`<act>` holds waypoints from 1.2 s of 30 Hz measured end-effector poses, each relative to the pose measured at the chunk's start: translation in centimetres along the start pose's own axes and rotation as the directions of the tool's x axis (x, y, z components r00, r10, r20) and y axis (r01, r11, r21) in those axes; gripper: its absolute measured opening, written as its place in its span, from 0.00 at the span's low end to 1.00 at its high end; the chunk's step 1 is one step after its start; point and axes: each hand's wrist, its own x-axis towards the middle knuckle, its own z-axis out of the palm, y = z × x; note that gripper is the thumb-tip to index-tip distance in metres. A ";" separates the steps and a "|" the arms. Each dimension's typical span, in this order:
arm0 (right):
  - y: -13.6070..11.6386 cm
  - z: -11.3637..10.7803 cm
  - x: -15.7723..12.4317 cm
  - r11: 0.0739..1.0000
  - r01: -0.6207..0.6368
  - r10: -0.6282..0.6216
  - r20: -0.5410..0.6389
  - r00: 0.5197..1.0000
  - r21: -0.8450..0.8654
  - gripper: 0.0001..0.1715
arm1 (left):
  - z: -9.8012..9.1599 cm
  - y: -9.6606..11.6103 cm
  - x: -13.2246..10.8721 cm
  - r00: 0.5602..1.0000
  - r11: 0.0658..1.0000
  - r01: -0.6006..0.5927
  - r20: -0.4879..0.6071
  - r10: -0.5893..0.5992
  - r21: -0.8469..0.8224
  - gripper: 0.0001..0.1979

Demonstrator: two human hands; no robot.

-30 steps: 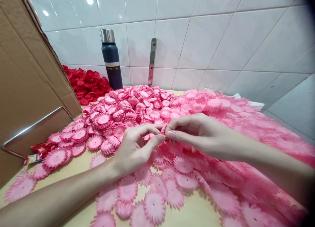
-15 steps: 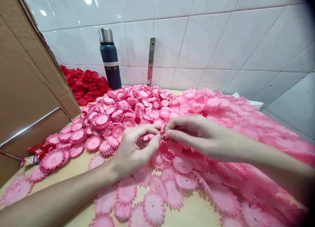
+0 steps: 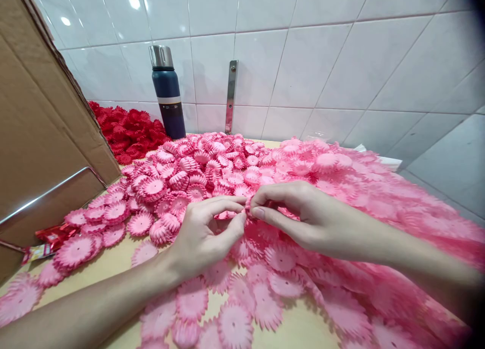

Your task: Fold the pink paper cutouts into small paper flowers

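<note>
Between the fingertips of both hands is a small pink fabric petal piece, mostly covered by the fingers. My left hand pinches it from the left with thumb and forefinger. From the right, my right hand pinches the same piece, thumb below and forefinger curled above. Under and behind the hands lies a heap of curled pink petal pieces. Flatter round petal pieces with fringed edges and a small centre hole, such as one petal disc, lie nearer to me.
A blue bottle stands at the tiled wall, beside a red petal heap. A cardboard box rises on the left, with red wrappers near it. Sheer pink pieces spread over the right side. A metal strip is fixed to the wall.
The view has shifted slightly. Both hands stay together at nearly the same spot, still pinching the petal piece; the fingers have moved only a little.
</note>
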 end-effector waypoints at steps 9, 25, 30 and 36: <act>0.3 -0.7 0.2 0.944 -0.015 -0.048 -0.179 0.983 -0.331 0.08 | -0.2 0.3 0.0 0.989 0.993 0.114 -0.096 -0.111 0.034 0.05; -1.3 -0.3 -0.2 0.999 -0.044 0.043 -0.080 0.996 -0.011 0.09 | 0.3 -0.2 -0.3 0.989 0.938 0.083 -0.091 -0.120 -0.338 0.08; -1.0 -0.1 -0.2 0.992 -0.099 0.106 -0.091 0.990 0.079 0.08 | 0.0 -0.1 -0.4 0.998 0.995 0.004 -0.063 -0.011 -0.102 0.08; -1.0 0.0 -0.1 0.995 -0.101 0.103 -0.069 0.992 0.025 0.09 | -0.1 0.2 -0.3 0.997 0.996 0.026 -0.064 -0.031 -0.080 0.03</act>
